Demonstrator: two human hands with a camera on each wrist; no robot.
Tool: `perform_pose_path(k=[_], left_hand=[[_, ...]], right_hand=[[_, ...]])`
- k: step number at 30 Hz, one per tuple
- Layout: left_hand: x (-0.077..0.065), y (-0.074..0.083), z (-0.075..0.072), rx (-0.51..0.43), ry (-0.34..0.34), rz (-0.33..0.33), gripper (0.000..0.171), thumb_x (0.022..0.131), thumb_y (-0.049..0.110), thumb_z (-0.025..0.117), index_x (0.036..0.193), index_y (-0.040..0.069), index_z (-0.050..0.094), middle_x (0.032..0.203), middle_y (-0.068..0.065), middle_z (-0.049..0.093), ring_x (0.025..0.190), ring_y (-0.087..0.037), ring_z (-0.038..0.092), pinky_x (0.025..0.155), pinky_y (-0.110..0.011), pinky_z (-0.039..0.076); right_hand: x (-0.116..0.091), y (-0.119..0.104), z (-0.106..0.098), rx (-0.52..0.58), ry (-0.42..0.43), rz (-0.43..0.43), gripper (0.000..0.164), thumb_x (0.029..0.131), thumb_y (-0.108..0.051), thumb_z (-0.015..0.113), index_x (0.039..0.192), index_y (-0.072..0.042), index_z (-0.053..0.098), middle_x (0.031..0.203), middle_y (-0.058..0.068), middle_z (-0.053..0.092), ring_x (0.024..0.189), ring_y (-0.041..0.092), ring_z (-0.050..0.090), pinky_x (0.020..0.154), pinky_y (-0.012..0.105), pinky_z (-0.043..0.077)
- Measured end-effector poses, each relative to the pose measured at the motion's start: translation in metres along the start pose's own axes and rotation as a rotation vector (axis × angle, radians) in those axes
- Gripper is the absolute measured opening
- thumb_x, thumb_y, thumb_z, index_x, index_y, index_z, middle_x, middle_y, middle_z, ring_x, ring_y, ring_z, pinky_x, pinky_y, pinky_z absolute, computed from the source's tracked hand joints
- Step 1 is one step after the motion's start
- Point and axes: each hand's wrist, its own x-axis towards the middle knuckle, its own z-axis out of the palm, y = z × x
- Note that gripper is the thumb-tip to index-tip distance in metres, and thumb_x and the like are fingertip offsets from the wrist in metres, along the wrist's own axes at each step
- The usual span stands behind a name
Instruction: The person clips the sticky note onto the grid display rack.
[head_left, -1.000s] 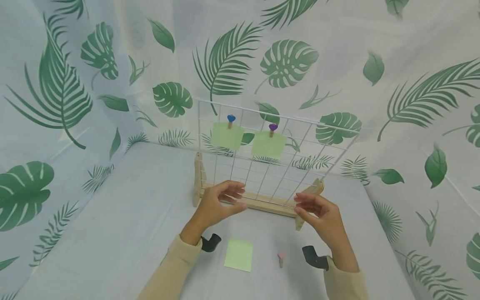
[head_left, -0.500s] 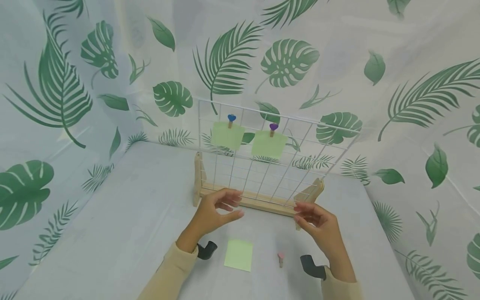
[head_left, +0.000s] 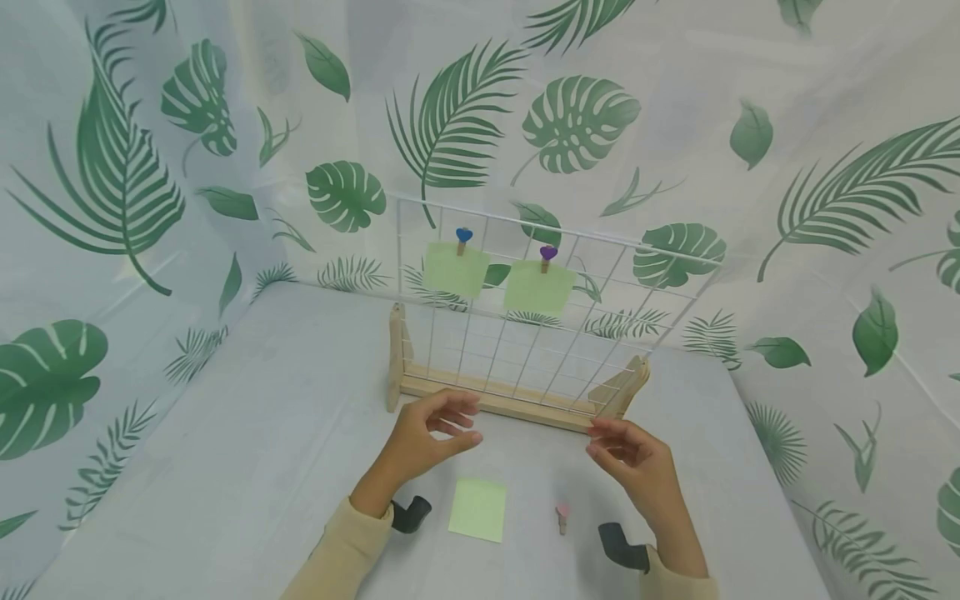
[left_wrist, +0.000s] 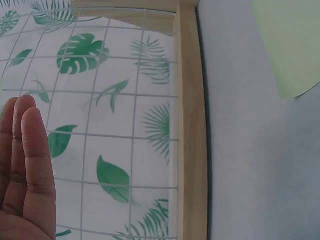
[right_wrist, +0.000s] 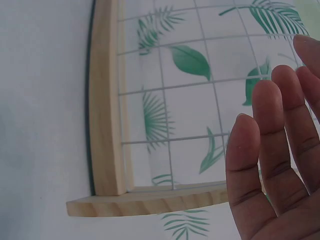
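My left hand (head_left: 423,437) hovers in front of the wooden base of a wire grid rack (head_left: 517,350), its fingers relaxed and holding nothing. Likewise bare, my right hand (head_left: 637,458) is held near the rack's right foot, fingers loosely bent. Below and between the hands, a light green sticky note (head_left: 477,510) lies on the table. To its right is a small clothespin (head_left: 562,518) with a pink heart. Two more green notes hang on the grid: the left one (head_left: 456,271) under a blue-heart clothespin (head_left: 463,240), the right one (head_left: 538,288) under a purple-heart clothespin (head_left: 547,258).
A white table (head_left: 262,467) carries the rack, whose wooden feet (head_left: 395,358) stand at both ends. Behind and to the sides hangs a white curtain (head_left: 480,100) printed with green leaves. Black curved pieces (head_left: 411,514) stick out at both wrists.
Both hands have drawn back slightly, down and toward me from the rack. The notes, clothespins and rack have stayed in place.
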Motion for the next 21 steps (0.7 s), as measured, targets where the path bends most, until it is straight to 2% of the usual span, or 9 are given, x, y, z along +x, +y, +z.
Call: perform_pose_path(k=[2, 8, 14, 16, 21], left_hand=[[-0.002, -0.002, 0.000, -0.002, -0.001, -0.021, 0.042, 0.093, 0.008, 0.085, 0.133, 0.002, 0.071, 0.120, -0.015, 0.076, 0.103, -0.028, 0.075, 0.089, -0.033, 0.063], [-0.008, -0.009, 0.002, 0.006, 0.010, -0.083, 0.041, 0.095, 0.011, 0.084, 0.133, 0.003, 0.071, 0.119, -0.013, 0.077, 0.104, -0.024, 0.075, 0.089, -0.031, 0.062], [-0.015, -0.017, 0.006, -0.014, 0.028, -0.152, 0.040, 0.095, 0.012, 0.084, 0.132, 0.002, 0.071, 0.121, -0.020, 0.076, 0.104, -0.024, 0.075, 0.090, -0.029, 0.061], [-0.018, -0.019, 0.007, -0.018, 0.032, -0.174, 0.039, 0.096, 0.012, 0.084, 0.131, 0.002, 0.071, 0.122, -0.020, 0.076, 0.104, -0.024, 0.075, 0.090, -0.028, 0.061], [-0.024, -0.022, 0.009, -0.023, 0.046, -0.224, 0.038, 0.097, 0.015, 0.083, 0.132, 0.004, 0.072, 0.122, -0.021, 0.075, 0.103, -0.020, 0.074, 0.090, -0.027, 0.059]], right_hand=[[-0.002, 0.001, 0.001, -0.015, 0.004, 0.013, 0.032, 0.088, 0.017, 0.078, 0.119, 0.012, 0.071, 0.104, -0.017, 0.075, 0.091, 0.001, 0.069, 0.079, 0.015, 0.057], [-0.007, 0.004, 0.004, -0.020, 0.016, 0.064, 0.030, 0.089, 0.014, 0.080, 0.118, 0.011, 0.072, 0.104, -0.004, 0.078, 0.090, 0.000, 0.069, 0.079, 0.016, 0.058], [-0.013, 0.011, 0.007, -0.022, 0.017, 0.088, 0.030, 0.088, 0.014, 0.080, 0.117, 0.011, 0.072, 0.104, 0.006, 0.079, 0.089, 0.001, 0.069, 0.078, 0.017, 0.058], [-0.015, 0.012, 0.008, -0.024, 0.017, 0.096, 0.030, 0.089, 0.013, 0.080, 0.118, 0.011, 0.072, 0.104, 0.006, 0.080, 0.090, 0.002, 0.069, 0.078, 0.017, 0.058], [-0.019, 0.016, 0.010, -0.014, 0.015, 0.132, 0.031, 0.090, 0.010, 0.080, 0.119, 0.012, 0.071, 0.104, -0.005, 0.079, 0.090, 0.001, 0.070, 0.079, 0.018, 0.059]])
